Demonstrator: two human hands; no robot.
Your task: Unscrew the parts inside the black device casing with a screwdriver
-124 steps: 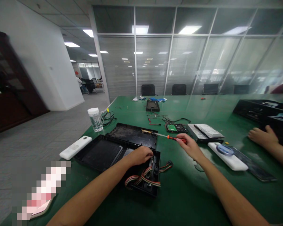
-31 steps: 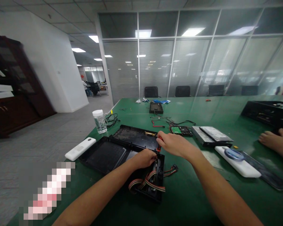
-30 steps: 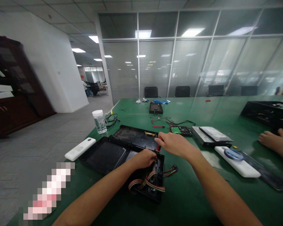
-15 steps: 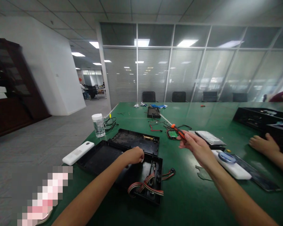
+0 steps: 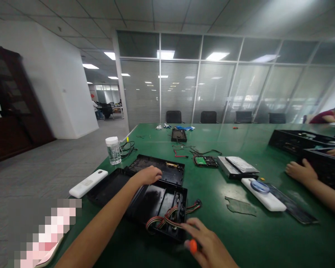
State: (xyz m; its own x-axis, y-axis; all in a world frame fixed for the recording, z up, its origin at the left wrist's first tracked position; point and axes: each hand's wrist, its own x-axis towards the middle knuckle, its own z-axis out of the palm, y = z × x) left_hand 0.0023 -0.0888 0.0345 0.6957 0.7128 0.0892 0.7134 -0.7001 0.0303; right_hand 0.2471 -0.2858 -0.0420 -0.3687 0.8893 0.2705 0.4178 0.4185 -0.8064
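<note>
An opened black case [image 5: 156, 203] with a striped ribbon cable [image 5: 167, 220] lies on the green table [image 5: 234, 230] in front of me. My left hand [image 5: 147, 175] is closed and rests on the far edge of the case, beside a second black panel [image 5: 159, 167]; what its fingers hold is hidden. My right hand [image 5: 208, 242] sits low at the near edge of the case, fingers wrapped round a screwdriver with an orange handle [image 5: 193, 246].
A clear bottle [image 5: 113, 150], a white remote-like bar [image 5: 88, 183] and cables lie to the left. A green circuit board [image 5: 203, 160], a metal drive [image 5: 238, 166] and a white bar [image 5: 264, 189] lie to the right. Another person's hand [image 5: 297, 173] rests by black trays [image 5: 307, 143].
My right hand swung the screwdriver up and right away from the case, then brought it down to the case's near edge. My left hand moved from inside the case to its far edge.
</note>
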